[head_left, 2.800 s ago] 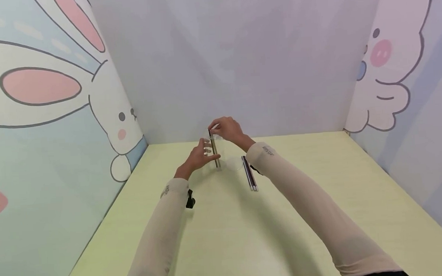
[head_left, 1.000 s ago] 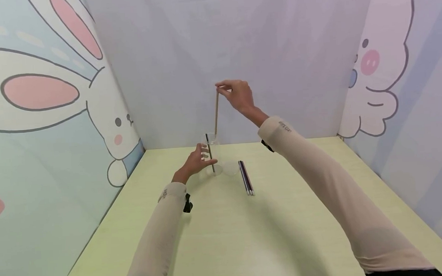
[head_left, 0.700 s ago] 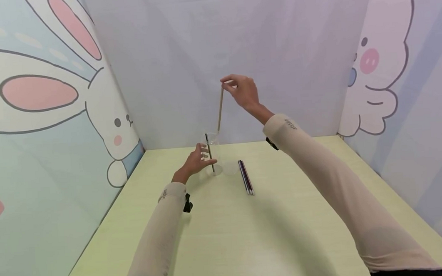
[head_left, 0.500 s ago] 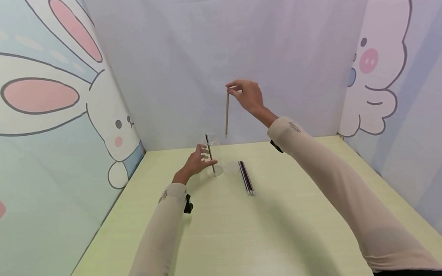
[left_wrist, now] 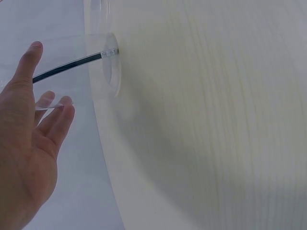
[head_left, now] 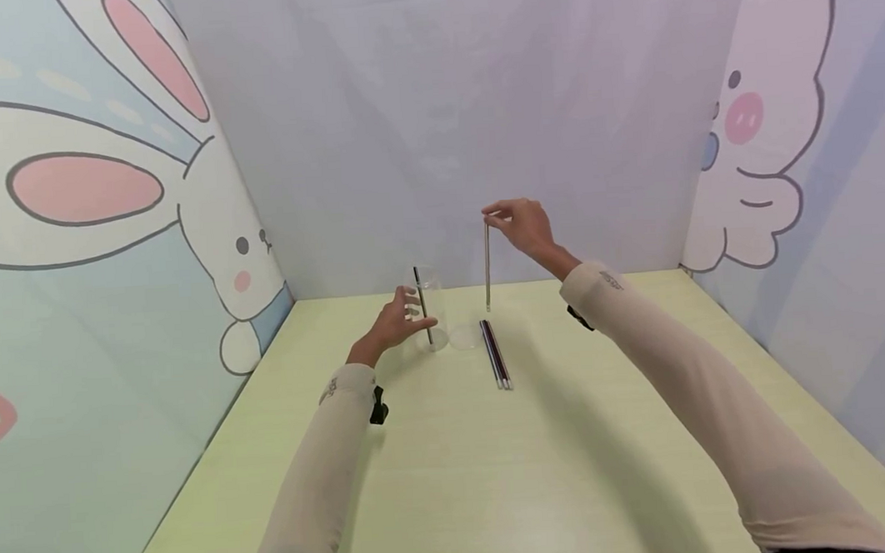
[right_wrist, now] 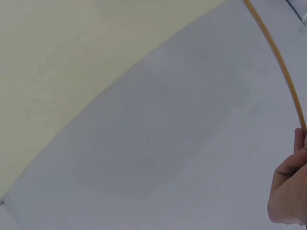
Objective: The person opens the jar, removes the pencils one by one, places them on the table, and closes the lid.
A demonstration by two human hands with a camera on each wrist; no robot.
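A tall clear cylinder (head_left: 434,298) stands near the back edge of the table, with one dark pencil (head_left: 422,298) leaning inside. My left hand (head_left: 391,323) holds it from the left, thumb and fingers curved round its wall; the left wrist view shows the same grip near the cylinder's base (left_wrist: 113,79). To its right, my right hand (head_left: 527,225) pinches a gold pencil (head_left: 488,267) by its top end. That pencil hangs upright, its lower end close above the row of pencils. In the right wrist view the gold pencil (right_wrist: 278,55) rises from the fingertips.
Several dark pencils (head_left: 496,357) lie side by side on the pale table (head_left: 438,477). Between them and the cylinder is a clear round disc (head_left: 464,337). A grey cloth wall (head_left: 555,137) rises behind, and printed side panels (head_left: 230,237) flank the table.
My right hand has drawn the gold pencil up out of the cylinder, then carried it right and lowered it towards the lying pencils. The left hand and the dark pencil in the cylinder have stayed put.
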